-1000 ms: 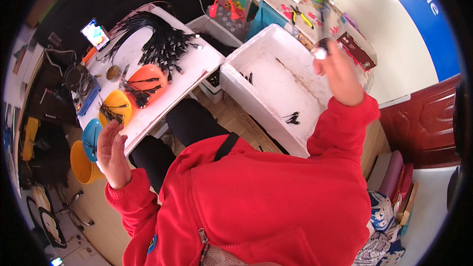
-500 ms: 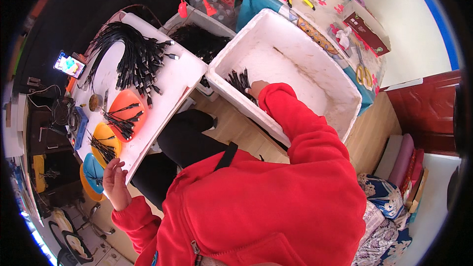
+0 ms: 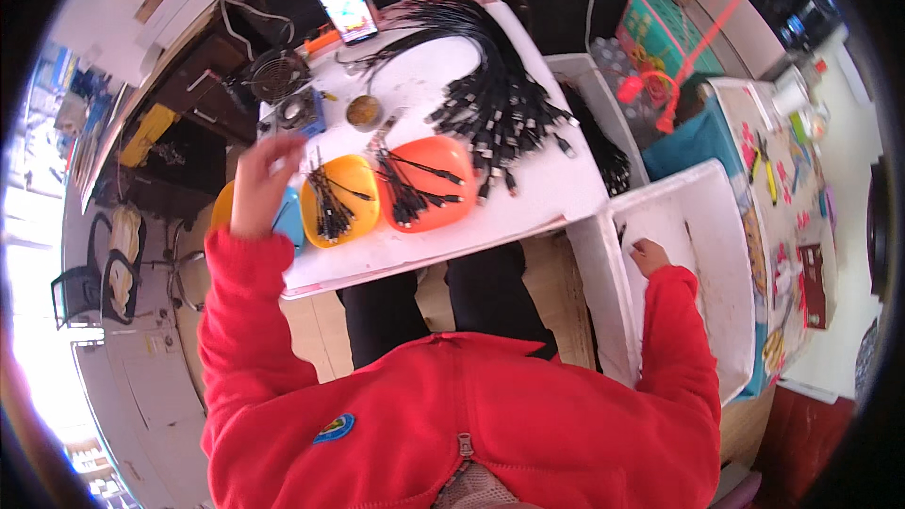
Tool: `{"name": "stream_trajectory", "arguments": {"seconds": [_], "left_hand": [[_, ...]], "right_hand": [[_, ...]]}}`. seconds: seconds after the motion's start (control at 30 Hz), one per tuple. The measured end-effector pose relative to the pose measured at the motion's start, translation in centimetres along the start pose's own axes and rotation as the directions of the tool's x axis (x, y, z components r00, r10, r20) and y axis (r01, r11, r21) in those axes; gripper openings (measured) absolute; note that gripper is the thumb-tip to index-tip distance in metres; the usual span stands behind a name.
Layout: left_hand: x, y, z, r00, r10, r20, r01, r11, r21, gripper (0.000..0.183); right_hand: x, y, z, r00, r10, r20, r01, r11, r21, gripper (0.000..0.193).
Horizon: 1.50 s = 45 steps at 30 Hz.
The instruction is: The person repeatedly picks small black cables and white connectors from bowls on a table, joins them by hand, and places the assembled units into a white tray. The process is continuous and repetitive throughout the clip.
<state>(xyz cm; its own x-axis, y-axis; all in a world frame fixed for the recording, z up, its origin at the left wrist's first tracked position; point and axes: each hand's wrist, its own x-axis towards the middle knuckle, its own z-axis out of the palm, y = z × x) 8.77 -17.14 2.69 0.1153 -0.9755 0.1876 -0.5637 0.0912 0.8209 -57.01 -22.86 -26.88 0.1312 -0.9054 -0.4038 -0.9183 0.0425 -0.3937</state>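
Note:
My left hand (image 3: 259,187) is raised at the left end of the white table, beside the yellow bowl (image 3: 361,172); motion smears its fingers. Several short black cable ends (image 3: 332,212) lie in that bowl. More black cable pieces (image 3: 405,198) are in the orange bowl (image 3: 451,162) to its right. A blue bowl (image 3: 288,217) is partly covered by my left wrist. My right hand (image 3: 649,257) is inside the white foam box (image 3: 721,273), near its left wall, with fingers curled; whatever they may hold is hidden. Behind the bowls lies a big bundle of black cables (image 3: 495,94).
A lit phone (image 3: 346,9) stands at the table's back edge, near a small round tin (image 3: 363,112) and a blue device (image 3: 306,113). Another foam box of black cables (image 3: 603,146) stands right of the table. Yellow-handled pliers (image 3: 765,170) lie on the flowered cloth.
My view has turned from the foam box toward the table. My left hand has risen from the table's front edge to beside the yellow bowl. My right hand remains in the foam box.

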Motion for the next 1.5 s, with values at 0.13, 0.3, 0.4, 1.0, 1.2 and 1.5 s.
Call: {"name": "stream_trajectory", "arguments": {"seconds": [0.13, 0.3, 0.4, 1.0, 1.2, 1.5], "left_hand": [[11.8, -2.0, -2.7, 0.961, 0.244, -0.13, -0.16, 0.875, 0.458, 0.029], [23.1, -4.3, -1.7, 0.805, 0.592, -0.04, -0.284, 0.444, 0.85, 0.06], [26.5, -5.9, 0.2, 0.845, 0.533, -0.033, -0.189, 0.357, 0.915, 0.08], [28.9, -5.7, -3.4, 0.627, 0.699, -0.343, -0.239, 0.592, 0.77, 0.028], [12.5, -5.1, -12.1, 0.746, 0.558, -0.363, -0.221, 0.723, 0.655, 0.023], [-10.0, -9.8, -6.7, 0.891, -0.15, -0.428, 0.373, 0.779, 0.504, 0.012]], "right_hand": [[-1.0, 2.6, -4.4, 0.992, 0.091, 0.088, -0.106, 0.977, 0.183, 0.031], [-2.8, 1.5, -8.9, 0.999, 0.019, -0.031, -0.011, 0.973, 0.232, 0.024], [-3.6, -0.5, -10.4, 0.999, 0.033, 0.004, -0.033, 0.975, 0.222, 0.024], [-5.5, -4.8, -12.3, 0.999, -0.032, 0.009, 0.031, 0.992, 0.126, 0.021], [-9.8, -13.3, -16.0, 0.991, 0.096, 0.091, -0.094, 0.995, -0.034, 0.011], [-12.2, -39.8, -12.0, 0.718, -0.688, 0.106, 0.676, 0.725, 0.134, 0.019]]}}
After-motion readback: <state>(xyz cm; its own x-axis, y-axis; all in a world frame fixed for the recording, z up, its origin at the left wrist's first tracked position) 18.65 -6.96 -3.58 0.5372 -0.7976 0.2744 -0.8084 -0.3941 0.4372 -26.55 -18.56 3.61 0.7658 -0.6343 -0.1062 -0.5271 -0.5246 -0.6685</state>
